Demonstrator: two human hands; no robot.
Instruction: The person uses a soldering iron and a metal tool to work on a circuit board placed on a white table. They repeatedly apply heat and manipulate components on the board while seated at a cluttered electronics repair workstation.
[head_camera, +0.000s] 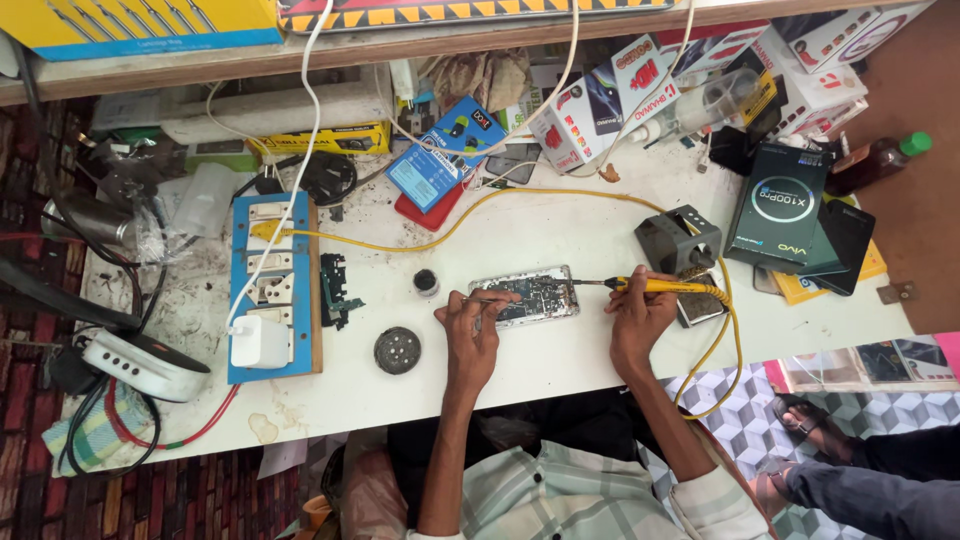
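A: How many things do the hands work with?

B: Three. One opened phone (526, 296) lies flat near the middle of the white table (560, 360). The left hand (470, 325) is closed around one pair of thin tweezers (488, 299), and their tip rests on the phone. The right hand (637, 312) is closed around one yellow soldering iron (655, 286); its tip touches the right end of the phone.

A: And around them?

B: I count two small round things left of the phone: a dark tin (426, 282) and a grey disc (397, 350). One blue switch board (270, 285) with a white charger (259, 341) lies further left, and one grey iron stand (678, 240) is just behind the right hand.

A: Is there free room?

B: Yes, bare table in front of the phone until the near edge, and also behind it. The far edge is crowded with boxes (600, 95).

A: Anything unclear?

B: The parts inside the phone are too small to read. The sandalled feet (800, 425) of another person are cut off at bottom right.
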